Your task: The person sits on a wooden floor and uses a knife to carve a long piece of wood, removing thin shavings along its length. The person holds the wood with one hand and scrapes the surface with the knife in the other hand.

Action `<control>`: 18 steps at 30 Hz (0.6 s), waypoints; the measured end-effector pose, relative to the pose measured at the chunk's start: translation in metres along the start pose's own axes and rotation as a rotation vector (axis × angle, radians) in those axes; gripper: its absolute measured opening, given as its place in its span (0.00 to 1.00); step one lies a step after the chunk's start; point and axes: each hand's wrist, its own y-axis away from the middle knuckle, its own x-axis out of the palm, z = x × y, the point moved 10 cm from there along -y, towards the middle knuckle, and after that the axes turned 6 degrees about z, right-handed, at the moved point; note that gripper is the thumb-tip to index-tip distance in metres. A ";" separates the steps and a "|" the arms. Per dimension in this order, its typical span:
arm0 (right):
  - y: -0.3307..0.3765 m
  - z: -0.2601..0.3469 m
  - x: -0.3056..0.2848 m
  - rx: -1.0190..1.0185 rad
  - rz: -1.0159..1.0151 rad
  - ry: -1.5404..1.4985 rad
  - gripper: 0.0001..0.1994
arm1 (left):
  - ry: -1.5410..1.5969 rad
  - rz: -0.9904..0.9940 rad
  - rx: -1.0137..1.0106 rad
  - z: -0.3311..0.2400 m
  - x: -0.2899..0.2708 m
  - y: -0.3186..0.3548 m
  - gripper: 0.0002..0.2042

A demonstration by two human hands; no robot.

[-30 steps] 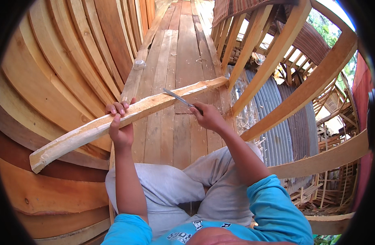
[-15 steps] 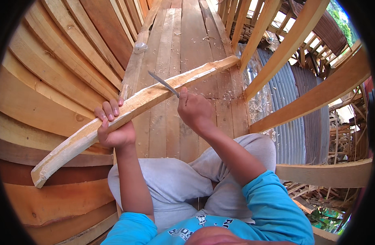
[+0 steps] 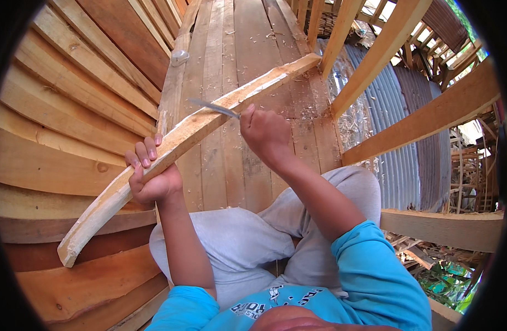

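Left hand [image 3: 157, 179] grips a long, pale wooden beam [image 3: 190, 129] above brown floor planks [image 3: 209, 179]; right hand [image 3: 266, 137] holds a grey-bladed knife [image 3: 225, 110] across it. Shaving seems underway, next needing a steady stroke.

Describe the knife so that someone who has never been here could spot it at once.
Find the plank floor, then the long beam slanting across it, gripped by the left hand. Farther up the beam, the right hand holds the knife, which points left across the wood. Slim, grey and straight, it stands out from the tan beam and brown floor.
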 end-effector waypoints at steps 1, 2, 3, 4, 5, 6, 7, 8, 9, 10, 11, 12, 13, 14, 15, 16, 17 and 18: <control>-0.003 -0.002 0.001 -0.007 -0.049 0.014 0.26 | 0.002 0.020 -0.003 -0.001 0.001 0.000 0.10; -0.010 -0.012 0.001 -0.009 -0.103 0.034 0.27 | 0.011 0.042 -0.012 0.001 0.004 0.000 0.10; -0.014 -0.020 -0.004 -0.006 -0.151 0.054 0.27 | 0.006 0.031 -0.011 0.000 0.005 0.001 0.10; -0.021 -0.041 -0.005 0.073 -0.134 0.040 0.27 | 0.001 0.020 -0.010 0.000 0.008 0.002 0.10; -0.032 -0.055 -0.017 0.140 -0.119 0.024 0.27 | -0.005 0.008 0.002 -0.001 0.010 0.001 0.10; -0.037 -0.063 -0.023 0.207 -0.105 0.007 0.28 | -0.011 0.029 0.006 -0.003 0.012 0.003 0.10; -0.028 -0.046 -0.011 0.123 -0.022 -0.014 0.28 | -0.018 0.049 0.010 -0.006 0.014 0.005 0.10; -0.005 -0.010 -0.007 0.037 0.066 -0.032 0.28 | -0.026 0.065 0.014 -0.007 0.015 0.006 0.10; 0.010 0.013 -0.001 -0.046 0.153 -0.055 0.28 | -0.027 0.032 0.011 -0.008 0.013 0.006 0.10; 0.003 0.004 -0.002 -0.004 0.091 -0.079 0.28 | -0.029 -0.001 0.009 -0.009 0.012 0.006 0.09; -0.009 -0.015 -0.002 0.055 0.021 -0.098 0.28 | -0.025 -0.027 -0.007 -0.007 0.011 0.008 0.09; -0.021 -0.037 -0.001 0.112 -0.051 -0.118 0.28 | -0.010 -0.041 -0.015 -0.004 0.009 0.007 0.09; -0.037 -0.060 0.001 0.078 -0.067 -0.073 0.28 | 0.014 -0.052 -0.020 0.002 0.009 0.006 0.09; -0.032 -0.060 0.005 0.119 -0.057 -0.088 0.28 | 0.025 -0.077 -0.017 0.003 0.002 0.006 0.09; -0.026 -0.052 0.006 0.150 -0.054 -0.103 0.28 | 0.024 -0.062 -0.013 0.001 -0.001 0.006 0.09; -0.018 -0.044 0.006 0.181 -0.050 -0.118 0.28 | 0.023 -0.046 -0.009 -0.003 -0.005 0.006 0.09; -0.007 -0.024 0.014 0.113 0.110 -0.061 0.28 | 0.019 -0.028 -0.010 -0.005 -0.003 0.006 0.09; -0.010 -0.020 0.014 0.068 0.100 -0.063 0.29 | 0.016 -0.034 -0.002 -0.008 -0.001 0.005 0.09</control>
